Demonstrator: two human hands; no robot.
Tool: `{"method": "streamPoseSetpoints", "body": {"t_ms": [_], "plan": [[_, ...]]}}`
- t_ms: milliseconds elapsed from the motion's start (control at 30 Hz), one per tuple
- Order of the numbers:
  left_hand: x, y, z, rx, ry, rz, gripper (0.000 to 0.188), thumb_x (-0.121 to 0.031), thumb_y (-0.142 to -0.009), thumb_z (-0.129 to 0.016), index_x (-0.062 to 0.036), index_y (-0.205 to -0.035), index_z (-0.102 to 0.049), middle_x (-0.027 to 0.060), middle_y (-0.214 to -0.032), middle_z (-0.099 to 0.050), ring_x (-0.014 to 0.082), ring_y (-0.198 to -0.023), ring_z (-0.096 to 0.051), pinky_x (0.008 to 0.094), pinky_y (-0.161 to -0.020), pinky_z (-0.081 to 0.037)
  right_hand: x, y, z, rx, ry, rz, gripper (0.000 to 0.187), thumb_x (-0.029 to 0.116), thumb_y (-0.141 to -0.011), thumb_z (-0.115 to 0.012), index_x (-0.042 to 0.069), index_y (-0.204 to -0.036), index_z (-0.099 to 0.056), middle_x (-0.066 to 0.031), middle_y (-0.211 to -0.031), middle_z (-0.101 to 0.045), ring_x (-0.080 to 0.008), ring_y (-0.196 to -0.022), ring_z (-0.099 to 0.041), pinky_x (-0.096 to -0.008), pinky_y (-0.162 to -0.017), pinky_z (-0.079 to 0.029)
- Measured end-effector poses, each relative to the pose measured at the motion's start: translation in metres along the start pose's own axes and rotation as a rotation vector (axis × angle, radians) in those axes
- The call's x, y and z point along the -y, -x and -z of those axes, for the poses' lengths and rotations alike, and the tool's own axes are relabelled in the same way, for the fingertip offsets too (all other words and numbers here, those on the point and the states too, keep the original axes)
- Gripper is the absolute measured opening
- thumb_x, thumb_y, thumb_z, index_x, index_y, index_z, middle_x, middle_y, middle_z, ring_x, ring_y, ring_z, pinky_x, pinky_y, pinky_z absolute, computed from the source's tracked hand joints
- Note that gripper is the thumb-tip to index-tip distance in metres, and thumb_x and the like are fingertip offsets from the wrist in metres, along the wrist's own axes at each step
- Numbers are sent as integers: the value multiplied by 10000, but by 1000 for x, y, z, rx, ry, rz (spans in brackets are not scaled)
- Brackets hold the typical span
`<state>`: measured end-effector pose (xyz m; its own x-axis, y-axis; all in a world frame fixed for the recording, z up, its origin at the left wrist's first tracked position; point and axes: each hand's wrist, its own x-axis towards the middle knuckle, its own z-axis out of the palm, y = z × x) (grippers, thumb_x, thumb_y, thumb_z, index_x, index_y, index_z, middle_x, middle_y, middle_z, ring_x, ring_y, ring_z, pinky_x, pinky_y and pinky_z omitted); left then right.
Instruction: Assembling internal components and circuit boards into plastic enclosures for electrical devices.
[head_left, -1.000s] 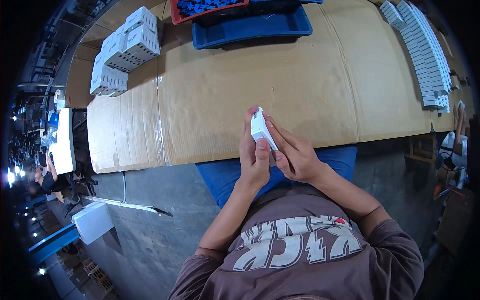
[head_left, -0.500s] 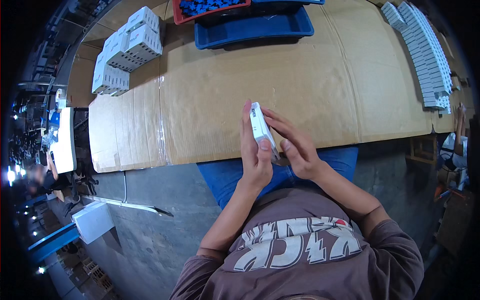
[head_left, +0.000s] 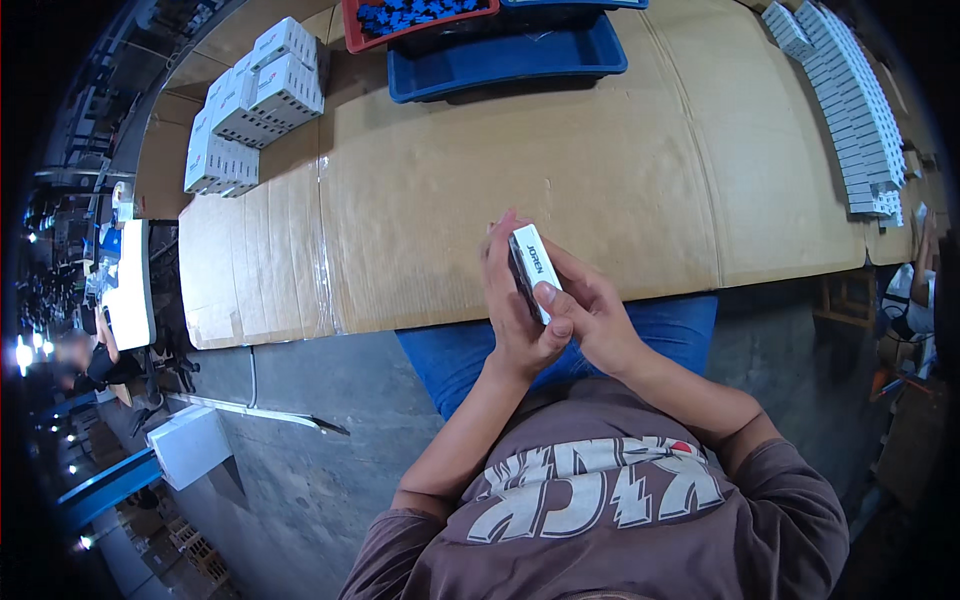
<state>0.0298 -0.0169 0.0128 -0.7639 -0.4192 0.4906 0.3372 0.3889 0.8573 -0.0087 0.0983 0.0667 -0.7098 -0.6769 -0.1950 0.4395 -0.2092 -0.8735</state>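
Note:
A small flat white box point(head_left: 535, 257) with dark printing on its upper face is held between my hands, tilted, above the near edge of the table. Its left-facing side looks dark. My right hand point(head_left: 597, 315) grips it, thumb pressed on the lower end of the white face and fingers behind the right side. Along the dark side lies my left hand point(head_left: 515, 310), cupped around the box, its thumb by the lower end close to my right thumb. The left fingertips are slightly blurred.
Brown cardboard point(head_left: 450, 210) covers the table. White boxes stand stacked point(head_left: 285, 85) at far left; a long row of white pieces point(head_left: 850, 110) lines the right. At the back are a blue tray point(head_left: 510, 70) and a red tray point(head_left: 350, 30) of blue parts. People work at both sides.
The white box has been turned in my hands, so a printed white face now points up and a dark side faces left. My right thumb has moved onto it.

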Motion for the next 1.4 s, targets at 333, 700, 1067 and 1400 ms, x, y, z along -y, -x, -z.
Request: {"method": "streamPoseSetpoints", "body": {"t_ms": [333, 700, 1067, 1400], "plan": [[10, -10, -5, -130, -90, -152, 1366, -1015, -704, -474, 156, -1409, -460, 293, -1311, -589, 436, -1165, -583, 527, -990, -495, -1, -1, -9, -23, -75, 106, 611, 183, -1053, -642, -36, -1551, -365, -180, -1540, -479, -260, -1469, -438, -396, -1206, -353], [10, -13, -4, -164, -56, -145, 1259, -971, -787, -440, 177, -1296, -539, 293, -1218, -641, 406, -1116, -608, 498, -948, -511, -3, 4, -6, -13, 27, 46, 635, 135, -1048, -646, -36, -1591, -366, -187, -1575, -477, -200, -1365, -527, -334, -1119, -440], [-9, -15, -6, -171, 13, -17, 925, -693, -955, -419, 178, -1231, -566, 294, -1196, -645, 411, -1085, -627, 481, -937, -513, -11, 7, -9, -70, 240, 228, 494, 191, -1125, -476, -54, -1552, -435, -134, -1464, -585, -139, -1263, -554, -277, -1059, -445], [-4, -7, -9, -185, 54, 27, 883, -644, -939, -352, 164, -1217, -578, 292, -1190, -647, 409, -1086, -630, 474, -946, -507, -3, 11, -7, -65, 366, 201, 469, 166, -1124, -437, -78, -1523, -453, -223, -1556, -508, -233, -1363, -542, -332, -1115, -424]]}}
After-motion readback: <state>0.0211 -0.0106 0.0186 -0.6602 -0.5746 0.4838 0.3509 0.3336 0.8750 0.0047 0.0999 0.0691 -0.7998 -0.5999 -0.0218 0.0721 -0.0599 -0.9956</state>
